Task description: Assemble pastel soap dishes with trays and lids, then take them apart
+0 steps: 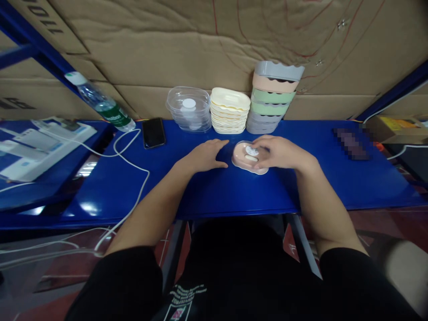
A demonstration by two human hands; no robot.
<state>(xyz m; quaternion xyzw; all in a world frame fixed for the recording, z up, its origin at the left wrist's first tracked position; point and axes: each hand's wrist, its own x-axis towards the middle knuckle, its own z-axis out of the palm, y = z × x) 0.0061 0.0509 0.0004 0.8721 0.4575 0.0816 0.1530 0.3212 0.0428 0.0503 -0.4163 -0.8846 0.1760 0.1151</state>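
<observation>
A pink soap dish with a clear lid lies on the blue table in front of me. My right hand rests on its right side, fingers curled over the lid and pinching a small white round piece on top. My left hand lies flat on the table just left of the dish, fingers stretched out, holding nothing.
At the back stand a stack of clear lids, a stack of cream trays and a stack of coloured dishes. A black phone, a tilted water bottle and white cables lie to the left.
</observation>
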